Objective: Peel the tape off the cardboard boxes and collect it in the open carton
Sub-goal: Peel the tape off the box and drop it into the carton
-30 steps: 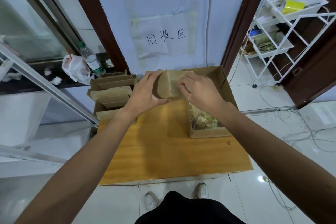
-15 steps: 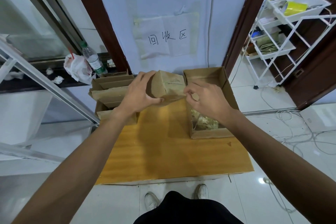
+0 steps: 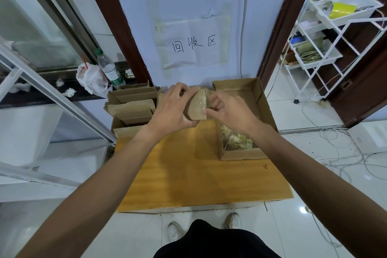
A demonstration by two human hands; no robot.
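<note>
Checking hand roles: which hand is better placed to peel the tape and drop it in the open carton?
Right: the right hand pinches at the tape on the small box, next to the open carton; the left hand grips the box.

Left grip (image 3: 171, 109) covers the left side and far face of the small box (image 3: 199, 107). Right grip (image 3: 230, 111) pinches at its right edge; tape or bare cardboard between the fingertips, can't tell. Right forearm hides the near-right wall of the open carton (image 3: 260, 98) and part of the tape scraps (image 3: 238, 141) inside. Cardboard stack (image 3: 132, 107): lower part behind left wrist and tabletop (image 3: 199, 174). White rack (image 3: 326, 33) cut by right edge. Bottle (image 3: 109, 69) label too small to read. Both forearms run off the frame.
</note>
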